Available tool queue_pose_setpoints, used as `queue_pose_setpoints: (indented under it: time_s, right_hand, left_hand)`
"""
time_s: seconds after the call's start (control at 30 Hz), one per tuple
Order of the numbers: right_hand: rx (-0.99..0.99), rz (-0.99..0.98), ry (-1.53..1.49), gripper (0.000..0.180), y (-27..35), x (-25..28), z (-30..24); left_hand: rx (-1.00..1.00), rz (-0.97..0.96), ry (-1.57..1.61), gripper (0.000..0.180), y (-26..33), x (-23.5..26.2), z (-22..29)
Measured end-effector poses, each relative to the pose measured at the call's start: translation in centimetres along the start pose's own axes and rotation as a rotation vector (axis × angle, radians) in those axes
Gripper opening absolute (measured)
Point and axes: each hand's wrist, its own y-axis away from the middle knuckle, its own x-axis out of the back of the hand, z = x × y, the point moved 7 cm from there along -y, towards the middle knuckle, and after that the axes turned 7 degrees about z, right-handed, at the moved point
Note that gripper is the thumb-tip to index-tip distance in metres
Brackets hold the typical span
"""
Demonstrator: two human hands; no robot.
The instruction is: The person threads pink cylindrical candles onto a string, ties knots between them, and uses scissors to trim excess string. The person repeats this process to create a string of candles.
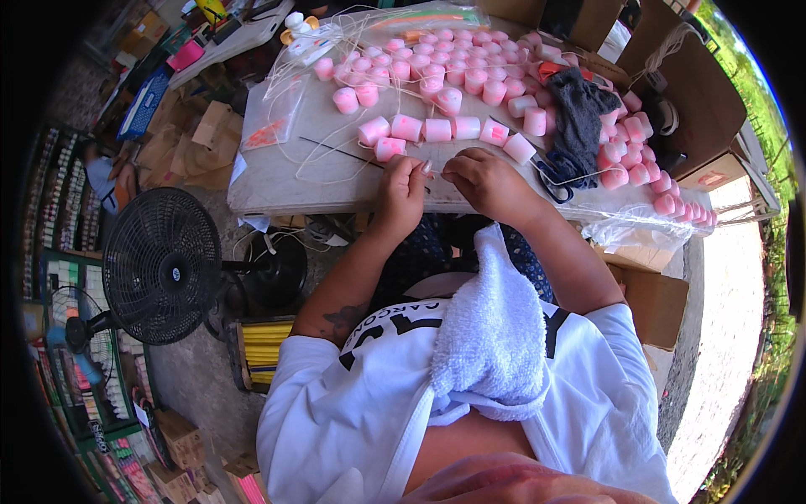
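My left hand (401, 191) and my right hand (485, 181) meet at the near edge of a grey table (285, 181), fingertips pinched together on a thin white string (336, 155). A long dark needle (344, 151) lies just left of my left hand. Right before my fingers lies a row of small pink-and-white cylinders (437, 128). Several more pink cylinders (453, 63) are heaped farther back and along the right side (646, 168). What sits between my fingertips is too small to make out.
A dark grey cloth (583, 118) and blue-handled scissors (550, 181) lie right of my hands. Clear plastic bags (277, 113) sit at the table's left and right. A black standing fan (161, 265) is on the floor at left. Cardboard boxes (697, 92) stand at right. A white towel (495, 336) rests on my lap.
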Motion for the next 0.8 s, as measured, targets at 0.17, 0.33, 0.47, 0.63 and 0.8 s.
queue_pose_setpoints:
  time_s: [0.17,0.33,0.47,0.63,0.8]
  right_hand:
    - [-0.024,0.075,-0.015,0.011,0.8,0.3,0.1]
    - [-0.128,0.057,-0.111,0.013,2.2,0.1,0.5]
    - [-0.173,0.123,-0.012,0.015,3.3,2.9,0.2]
    - [-0.41,0.232,0.449,0.014,6.3,9.9,6.6]
    - [-0.654,-0.152,0.602,0.019,7.6,10.3,10.3]
  left_hand:
    - [0.029,-0.029,0.012,0.016,0.1,0.1,-0.4]
    - [0.177,-0.315,0.086,0.008,-0.1,0.7,-0.1]
    - [-0.065,-0.433,-0.025,0.019,-1.5,3.1,2.8]
    - [-0.2,-0.447,-0.46,0.042,-3.1,4.8,2.4]
    - [-0.201,-0.543,-0.575,0.052,-3.3,3.3,-0.4]
